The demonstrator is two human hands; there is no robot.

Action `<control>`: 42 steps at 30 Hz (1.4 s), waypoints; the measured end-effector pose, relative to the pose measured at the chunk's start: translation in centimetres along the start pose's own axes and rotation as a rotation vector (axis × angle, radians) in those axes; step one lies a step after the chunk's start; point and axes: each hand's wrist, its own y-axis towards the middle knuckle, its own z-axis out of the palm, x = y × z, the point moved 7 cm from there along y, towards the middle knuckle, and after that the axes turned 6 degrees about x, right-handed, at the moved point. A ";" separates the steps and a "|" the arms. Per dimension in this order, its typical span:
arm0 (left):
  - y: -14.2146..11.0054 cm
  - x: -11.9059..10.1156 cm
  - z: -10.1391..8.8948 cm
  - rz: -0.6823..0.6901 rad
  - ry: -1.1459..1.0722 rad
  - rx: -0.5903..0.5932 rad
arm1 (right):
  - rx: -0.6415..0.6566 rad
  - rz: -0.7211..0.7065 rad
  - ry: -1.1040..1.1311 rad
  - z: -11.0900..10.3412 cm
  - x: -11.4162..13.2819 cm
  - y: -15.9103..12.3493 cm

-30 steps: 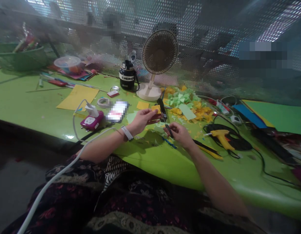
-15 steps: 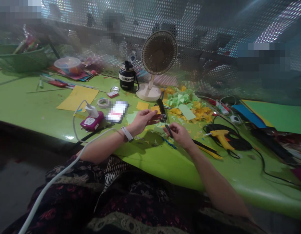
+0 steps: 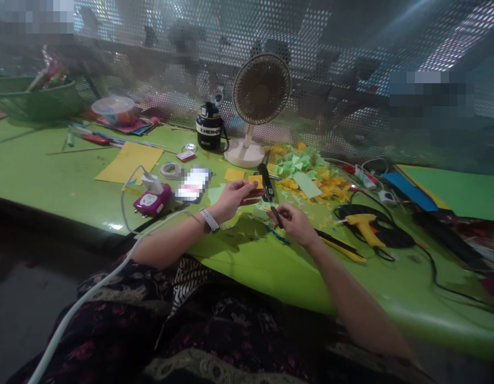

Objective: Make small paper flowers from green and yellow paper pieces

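Observation:
My left hand (image 3: 235, 197), a pale watch strap on its wrist, pinches a small orange-yellow piece of paper (image 3: 255, 182). In my right hand (image 3: 293, 221) are dark-handled scissors (image 3: 276, 216), their blades pointing up and left toward the paper. Whether the blades touch the paper I cannot make out. Just behind lies a black tool (image 3: 265, 180) with a white label. Small paper scraps (image 3: 247, 223) are scattered under both hands. Beyond them is a heap of green cut paper pieces (image 3: 298, 160) beside yellow cut paper pieces (image 3: 330, 182).
A white fan (image 3: 244, 153) and a dark bottle (image 3: 209, 128) stand at the back. On the left are a phone (image 3: 193, 184), a tape roll (image 3: 170, 169) and a purple power adapter (image 3: 151, 200). A yellow glue gun (image 3: 362, 226) lies right. A white cable (image 3: 92, 296) crosses my left forearm.
The view has shifted very slightly. Both hands keep almost the same place, still holding the paper and the scissors.

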 end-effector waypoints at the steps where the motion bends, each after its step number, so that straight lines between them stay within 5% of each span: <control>1: 0.0 0.0 0.0 -0.004 0.013 0.005 | -0.001 0.002 -0.007 0.0 -0.1 0.0; 14: 0.2 0.6 0.0 -0.013 0.036 0.060 | -0.031 0.007 0.003 -0.1 0.5 -0.1; 42: 0.2 0.2 -0.4 -0.016 0.074 -0.022 | -0.008 -0.014 0.024 0.4 0.9 -0.2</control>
